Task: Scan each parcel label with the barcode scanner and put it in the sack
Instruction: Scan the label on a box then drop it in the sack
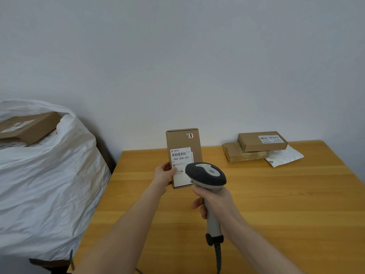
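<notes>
Step in hand: the scan itself, I'd say; the parcel (182, 141) is held up on end above the table (276, 194), over its far edge towards the left corner
Left hand (165, 175): pinches the parcel by its lower left edge, thumb across the front, the other fingers hidden behind
Right hand (215, 202): wrapped round the handle of the scanner (206, 174); whether the trigger is pressed I cannot tell
Label (180, 157): white, facing the person, the barcode (178, 154) near its top; the scanner head covers its lower right part
Doing it well: to my eye the head sits low and close, so draw it back a little and aim up until the beam can cross every bar; keep the parcel face square to it and the thumb clear of the bars
Cable (217, 254): runs from the handle down over the table's near edge; give it slack so it does not drag the aim
Sack (49, 184): white, crumpled, standing just off the table's left edge, mouth open at the top
In the sack: one brown box (33, 126) lies tilted in the mouth; what is under it I cannot make out
Waiting: near the far right corner a labelled carton (261, 142) rests on a taped carton (241, 154), with a pale mailer bag (284, 157) partly under them
</notes>
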`<state>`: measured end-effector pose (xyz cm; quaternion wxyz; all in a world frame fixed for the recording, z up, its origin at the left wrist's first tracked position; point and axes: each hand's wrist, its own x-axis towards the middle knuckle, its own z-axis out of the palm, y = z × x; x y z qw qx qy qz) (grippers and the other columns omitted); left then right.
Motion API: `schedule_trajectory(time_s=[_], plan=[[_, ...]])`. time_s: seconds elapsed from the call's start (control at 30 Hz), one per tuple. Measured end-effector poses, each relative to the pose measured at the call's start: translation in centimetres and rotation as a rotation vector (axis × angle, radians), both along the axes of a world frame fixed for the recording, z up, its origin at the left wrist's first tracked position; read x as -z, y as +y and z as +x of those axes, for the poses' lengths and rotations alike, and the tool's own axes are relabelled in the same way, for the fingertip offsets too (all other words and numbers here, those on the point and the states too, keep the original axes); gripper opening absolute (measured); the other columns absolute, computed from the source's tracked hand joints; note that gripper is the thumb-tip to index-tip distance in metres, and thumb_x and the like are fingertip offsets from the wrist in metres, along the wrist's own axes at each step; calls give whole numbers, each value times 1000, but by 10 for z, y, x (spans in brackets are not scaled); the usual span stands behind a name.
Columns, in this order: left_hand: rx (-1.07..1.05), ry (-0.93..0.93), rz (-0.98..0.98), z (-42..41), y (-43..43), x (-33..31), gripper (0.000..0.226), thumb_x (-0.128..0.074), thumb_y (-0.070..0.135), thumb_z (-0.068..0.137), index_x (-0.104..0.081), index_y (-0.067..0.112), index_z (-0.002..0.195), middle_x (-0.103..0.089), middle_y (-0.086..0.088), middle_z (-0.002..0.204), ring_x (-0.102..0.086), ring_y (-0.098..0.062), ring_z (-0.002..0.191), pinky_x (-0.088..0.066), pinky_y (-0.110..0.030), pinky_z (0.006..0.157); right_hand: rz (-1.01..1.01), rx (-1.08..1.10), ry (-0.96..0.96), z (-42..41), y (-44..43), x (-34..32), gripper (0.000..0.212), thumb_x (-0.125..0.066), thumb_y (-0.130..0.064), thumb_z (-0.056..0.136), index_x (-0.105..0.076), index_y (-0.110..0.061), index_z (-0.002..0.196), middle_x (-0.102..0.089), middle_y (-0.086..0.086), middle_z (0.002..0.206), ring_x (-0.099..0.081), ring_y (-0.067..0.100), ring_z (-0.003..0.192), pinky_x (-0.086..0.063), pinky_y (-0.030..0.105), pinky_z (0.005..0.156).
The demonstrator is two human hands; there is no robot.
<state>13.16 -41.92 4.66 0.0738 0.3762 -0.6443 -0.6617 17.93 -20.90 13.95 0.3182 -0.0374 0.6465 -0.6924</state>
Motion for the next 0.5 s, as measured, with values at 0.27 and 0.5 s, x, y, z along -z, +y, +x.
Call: schedule_trajectory(time_s=[0.27, 0.5], plan=[[-9, -1, -5, 4, 0, -1, 41, -57, 7, 95, -47, 8, 134, -62, -5, 119, -60, -21, 95, -52, -32, 66, 52, -46, 42, 1, 2, 4, 11, -68, -15, 87, -65, -7, 81, -58, 2, 53, -48, 13, 45, -42, 24, 49], [-8, -6, -14, 5, 0, 0, 42, -57, 9, 95, -47, 7, 135, -61, -7, 124, -60, -21, 97, -51, -35, 73, 72, -47, 67, 1, 0, 2, 16, -68, -16, 86, -63, -8, 73, -56, 2, 52, -48, 12, 44, -42, 24, 49]])
